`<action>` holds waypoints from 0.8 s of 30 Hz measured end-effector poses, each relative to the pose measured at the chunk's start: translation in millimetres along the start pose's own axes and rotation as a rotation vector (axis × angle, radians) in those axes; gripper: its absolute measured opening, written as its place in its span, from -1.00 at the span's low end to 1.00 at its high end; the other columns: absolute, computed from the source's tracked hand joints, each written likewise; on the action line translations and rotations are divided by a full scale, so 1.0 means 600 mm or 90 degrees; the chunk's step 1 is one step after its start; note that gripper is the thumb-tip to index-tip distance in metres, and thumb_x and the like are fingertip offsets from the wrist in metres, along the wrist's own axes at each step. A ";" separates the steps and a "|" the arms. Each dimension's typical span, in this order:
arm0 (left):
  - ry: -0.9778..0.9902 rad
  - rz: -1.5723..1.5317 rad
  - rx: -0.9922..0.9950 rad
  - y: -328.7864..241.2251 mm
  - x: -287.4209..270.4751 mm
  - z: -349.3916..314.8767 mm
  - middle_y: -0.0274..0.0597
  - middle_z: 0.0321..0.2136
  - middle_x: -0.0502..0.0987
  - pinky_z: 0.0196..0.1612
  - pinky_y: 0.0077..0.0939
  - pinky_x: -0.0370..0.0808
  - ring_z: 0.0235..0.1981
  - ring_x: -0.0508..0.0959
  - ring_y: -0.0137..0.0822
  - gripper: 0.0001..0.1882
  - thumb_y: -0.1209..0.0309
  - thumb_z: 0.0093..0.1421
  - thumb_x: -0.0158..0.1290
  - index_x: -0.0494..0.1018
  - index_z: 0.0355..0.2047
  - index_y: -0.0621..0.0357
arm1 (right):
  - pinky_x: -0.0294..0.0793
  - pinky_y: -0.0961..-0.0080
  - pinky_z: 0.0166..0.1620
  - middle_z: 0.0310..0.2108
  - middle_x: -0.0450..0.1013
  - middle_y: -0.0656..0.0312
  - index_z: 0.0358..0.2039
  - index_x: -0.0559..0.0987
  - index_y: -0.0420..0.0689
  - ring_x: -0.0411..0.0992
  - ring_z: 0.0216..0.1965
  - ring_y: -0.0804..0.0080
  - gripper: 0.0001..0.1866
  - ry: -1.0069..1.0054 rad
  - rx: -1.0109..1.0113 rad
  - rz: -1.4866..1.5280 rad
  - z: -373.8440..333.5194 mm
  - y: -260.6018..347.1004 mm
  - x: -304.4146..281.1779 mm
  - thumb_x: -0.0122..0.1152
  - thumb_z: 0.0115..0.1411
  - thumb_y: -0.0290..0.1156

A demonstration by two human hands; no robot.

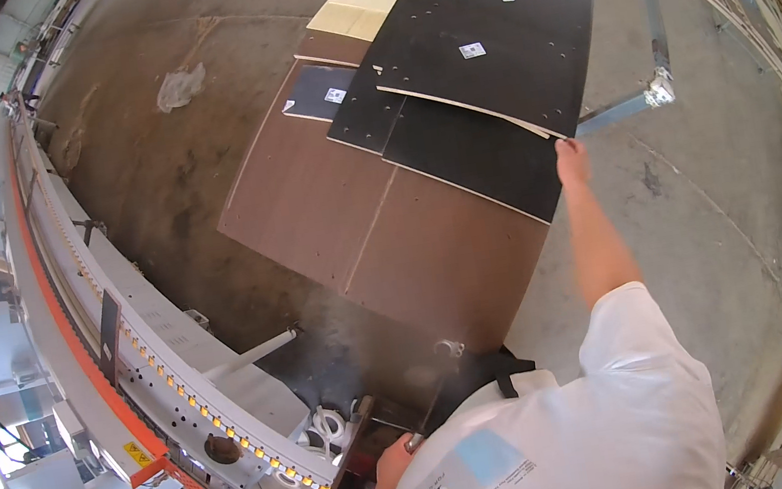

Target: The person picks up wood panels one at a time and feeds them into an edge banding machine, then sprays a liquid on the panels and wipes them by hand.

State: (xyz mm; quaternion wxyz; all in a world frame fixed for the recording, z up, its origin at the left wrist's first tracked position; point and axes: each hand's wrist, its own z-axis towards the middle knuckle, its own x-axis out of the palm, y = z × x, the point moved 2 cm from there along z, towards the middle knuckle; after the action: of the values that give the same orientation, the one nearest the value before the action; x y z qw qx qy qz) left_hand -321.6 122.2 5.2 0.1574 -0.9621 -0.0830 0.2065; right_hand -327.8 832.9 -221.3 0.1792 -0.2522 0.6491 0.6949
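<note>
right hand [572,160] touches black panel [482,39] corner.

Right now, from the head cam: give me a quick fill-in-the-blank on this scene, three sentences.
1. The right hand touches the corner of a large ____ panel.
2. That panel lies on top of a stack of ____ boards.
3. The long machine with the orange stripe stands on the person's ____ side.

Missing words: black; brown; left
</note>
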 end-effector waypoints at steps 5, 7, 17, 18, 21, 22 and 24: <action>-0.001 -0.102 -0.075 -0.012 0.017 0.016 -0.01 -0.37 0.63 -0.17 -0.23 0.49 -0.33 0.60 -0.02 -0.51 -0.08 0.21 0.20 0.57 -0.19 0.13 | 0.51 0.33 0.12 0.00 0.58 0.08 0.16 0.50 -0.30 0.57 0.02 0.21 -0.39 -0.053 0.063 -0.202 0.108 -0.002 0.016 0.33 0.28 -0.09; -0.008 -0.167 -0.092 -0.021 0.019 0.014 -0.01 -0.38 0.61 -0.18 -0.26 0.49 -0.35 0.58 -0.05 -0.51 -0.05 0.22 0.22 0.57 -0.21 0.17 | 0.58 0.35 0.01 -0.01 0.58 0.11 0.21 0.47 -0.29 0.59 -0.02 0.27 -0.35 0.154 0.300 0.076 0.097 0.015 0.012 0.36 0.27 -0.11; -0.063 -0.104 -0.039 -0.051 0.018 0.023 -0.01 -0.39 0.60 -0.19 -0.27 0.50 -0.35 0.58 -0.11 -0.54 -0.01 0.25 0.20 0.55 -0.21 0.19 | 0.55 0.36 0.03 -0.08 0.59 0.22 0.06 0.53 -0.16 0.58 -0.09 0.37 -0.54 0.438 0.472 0.437 -0.105 -0.008 -0.069 0.36 0.28 -0.14; -0.072 -0.139 -0.036 -0.054 0.016 0.018 -0.02 -0.40 0.60 -0.19 -0.28 0.50 -0.36 0.57 -0.13 -0.54 0.00 0.25 0.20 0.55 -0.20 0.20 | 0.55 0.31 0.07 -0.05 0.59 0.20 0.06 0.54 -0.16 0.57 -0.05 0.34 -0.56 0.435 0.506 0.493 -0.124 -0.003 -0.073 0.31 0.32 -0.12; -0.103 -0.199 -0.023 -0.043 0.022 0.005 -0.07 -0.42 0.58 -0.19 -0.32 0.50 -0.38 0.54 -0.19 -0.56 0.03 0.27 0.21 0.54 -0.19 0.22 | 0.53 0.24 0.15 0.02 0.58 0.16 0.07 0.55 -0.16 0.55 0.02 0.24 -0.57 0.348 0.482 0.792 -0.153 0.000 -0.062 0.24 0.36 -0.10; -0.108 -0.200 -0.012 -0.036 0.024 0.001 -0.07 -0.42 0.58 -0.19 -0.32 0.50 -0.38 0.54 -0.19 -0.56 0.04 0.27 0.21 0.54 -0.20 0.22 | 0.54 0.20 0.15 0.03 0.58 0.13 0.06 0.57 -0.17 0.55 0.04 0.20 -0.57 0.326 0.490 0.854 -0.175 0.046 -0.071 0.19 0.39 -0.09; -0.111 -0.207 0.003 -0.017 0.025 -0.007 -0.07 -0.42 0.58 -0.19 -0.33 0.50 -0.38 0.54 -0.19 -0.57 0.04 0.27 0.21 0.54 -0.20 0.22 | 0.57 0.25 0.11 0.01 0.59 0.14 0.03 0.58 -0.16 0.56 0.02 0.24 -0.61 0.371 0.462 0.827 -0.184 0.074 -0.073 0.20 0.39 -0.13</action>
State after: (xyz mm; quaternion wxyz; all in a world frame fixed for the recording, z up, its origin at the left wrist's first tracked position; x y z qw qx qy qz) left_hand -307.1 134.0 6.8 0.1834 -0.9141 -0.2499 0.2613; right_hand -305.0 722.4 -163.0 -0.3675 0.0793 0.8726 0.3116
